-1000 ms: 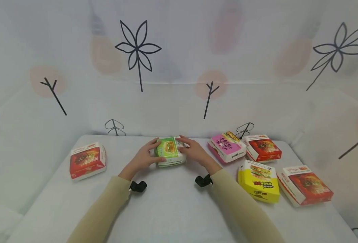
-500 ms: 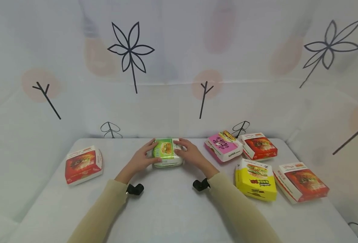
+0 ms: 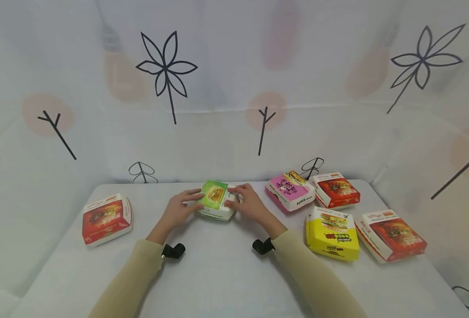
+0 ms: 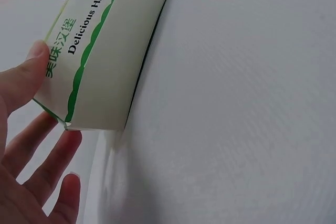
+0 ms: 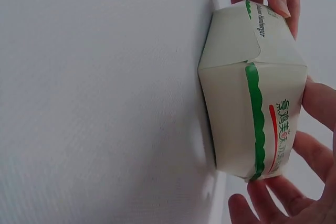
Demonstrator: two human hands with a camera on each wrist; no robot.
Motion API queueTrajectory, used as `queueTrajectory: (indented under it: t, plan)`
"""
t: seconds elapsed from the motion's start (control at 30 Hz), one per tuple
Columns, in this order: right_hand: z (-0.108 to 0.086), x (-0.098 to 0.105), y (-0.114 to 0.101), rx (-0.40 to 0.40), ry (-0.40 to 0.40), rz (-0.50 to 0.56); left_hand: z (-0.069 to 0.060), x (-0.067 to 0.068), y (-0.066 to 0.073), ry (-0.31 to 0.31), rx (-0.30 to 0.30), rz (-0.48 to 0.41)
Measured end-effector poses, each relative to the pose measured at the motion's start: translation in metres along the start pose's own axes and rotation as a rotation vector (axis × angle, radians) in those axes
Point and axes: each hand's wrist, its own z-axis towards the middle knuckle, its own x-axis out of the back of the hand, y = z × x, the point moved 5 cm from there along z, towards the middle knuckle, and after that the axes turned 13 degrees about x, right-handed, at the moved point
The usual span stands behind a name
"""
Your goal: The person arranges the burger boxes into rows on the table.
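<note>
Head view: two bare hands hold a closed green box [image 3: 214, 194] at the far middle of a white bench [image 3: 218, 274]. It is turned slightly askew, its burger picture facing up. The left hand [image 3: 177, 208] pinches the left end between thumb and fingers, its grip partly closed to the width of that end. The right hand [image 3: 252, 206] has hold of the right end, its grip likewise spread to fit.

Left wrist view: the thumb presses the side printed "Delicious Hamburger", two fingers reach the corner, and another finger is clear of it. Right wrist view: the thumb lies at the lid's edge, fingers about the far corner.

Well to the left lies a red box [image 3: 105, 219]. To the right, a pink box [image 3: 288, 190] is nearest the right hand, with a second red box [image 3: 336, 191] just beside it. Nearer the viewer lie a yellow box [image 3: 333, 234] and, on its right, a third red box [image 3: 395, 237]. Behind hangs a white cloth [image 3: 202, 145] with line-drawn flowers.
</note>
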Motion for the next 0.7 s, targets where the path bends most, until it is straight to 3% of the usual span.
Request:
queueTrajectory:
  t: [0.37, 0.7]
  plan:
    - [-0.001, -0.004, 0.010, 0.078, -0.041, 0.042, 0.000, -0.001, -0.004, -0.005, 0.032, -0.034]
    - [-0.003, 0.000, 0.007, 0.081, -0.001, 0.072, 0.003, 0.005, -0.002, 0.095, 0.046, -0.065]
